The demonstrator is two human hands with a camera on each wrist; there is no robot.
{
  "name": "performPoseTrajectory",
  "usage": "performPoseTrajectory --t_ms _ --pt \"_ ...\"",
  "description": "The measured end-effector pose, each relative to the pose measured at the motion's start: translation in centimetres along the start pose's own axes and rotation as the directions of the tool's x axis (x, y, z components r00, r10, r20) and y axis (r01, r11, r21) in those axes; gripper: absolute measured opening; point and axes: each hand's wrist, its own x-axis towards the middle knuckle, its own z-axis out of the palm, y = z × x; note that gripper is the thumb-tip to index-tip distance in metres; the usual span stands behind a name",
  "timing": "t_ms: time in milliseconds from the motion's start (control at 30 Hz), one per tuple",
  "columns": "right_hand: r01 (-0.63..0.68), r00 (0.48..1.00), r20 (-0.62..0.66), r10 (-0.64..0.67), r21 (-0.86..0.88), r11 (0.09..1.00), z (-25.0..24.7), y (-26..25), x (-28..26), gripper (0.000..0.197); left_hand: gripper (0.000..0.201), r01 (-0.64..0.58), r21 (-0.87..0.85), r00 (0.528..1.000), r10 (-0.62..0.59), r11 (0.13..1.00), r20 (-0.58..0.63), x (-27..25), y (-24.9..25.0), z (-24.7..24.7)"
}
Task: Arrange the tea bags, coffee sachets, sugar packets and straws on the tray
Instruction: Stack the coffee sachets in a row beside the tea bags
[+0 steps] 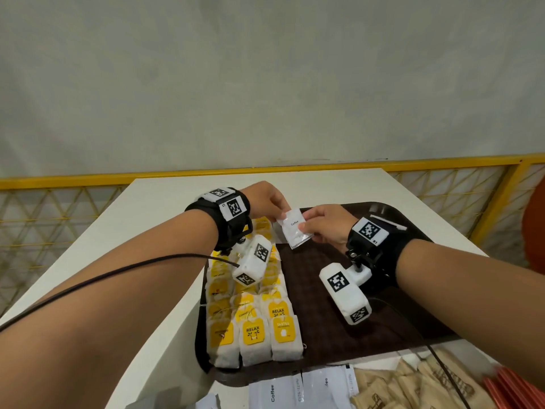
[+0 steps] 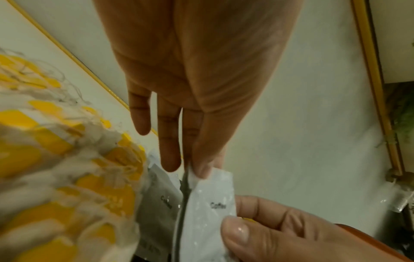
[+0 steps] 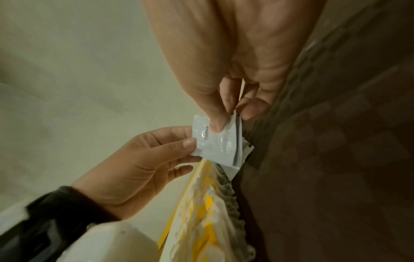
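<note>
Above tray (image 1: 324, 335), white "Coffee" sachets (image 1: 293, 228), glossy

The head view is evenly and softly lit, bright on the wall (image 1: 265, 69) and the white worktop (image 1: 165, 202), with only faint shadows beneath the forearms. It is sharp at centre; the wide lens bows the yellow railing (image 1: 442, 163) and stretches both arms toward the lower corners. The dark tray (image 1: 324, 335) reads dull, without glare. Both wrist views are dimmer and warmer in tone. In the left wrist view the tea bags (image 2: 56, 168) smear into motion blur, and small glints speckle the coffee sachet (image 2: 212, 203). The right wrist view is soft throughout, its right half sunk in brown murk, the palm overhead out of focus.
</note>
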Motion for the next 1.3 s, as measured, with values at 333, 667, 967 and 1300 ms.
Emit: performPoseTrajectory --t_ms 333,667,967,1300 --pt "0.017 1.0 -0.003 -0.017 0.066 0.998 0.9 0.3 1.1 0.014 0.012 0.026 0.18 1.0 -0.025 0.983 -0.007 1.8 -0.4 0.0" --pt "-0.012 0.999 -0.047 0.008 -0.08 0.997 1.0 0.5 1.3 0.017 0.013 0.085 0.21 0.996 -0.076 0.974 -0.051 2.3 -1.2 -0.2" --pt "-0.014 1.0 -0.001 0.014 -0.198 0.98 1.2 0.2 1.4 0.026 0.01 0.122 0.246 0.987 -0.093 0.961 -0.128 2.9 -1.2 0.7" --pt "0.045 0.996 -0.061 -0.059 -0.219 0.975 1.1 0.2 1.6 0.019 0.009 0.133 0.164 0.969 -0.093 0.977 -0.23 2.1 -1.8 0.1"
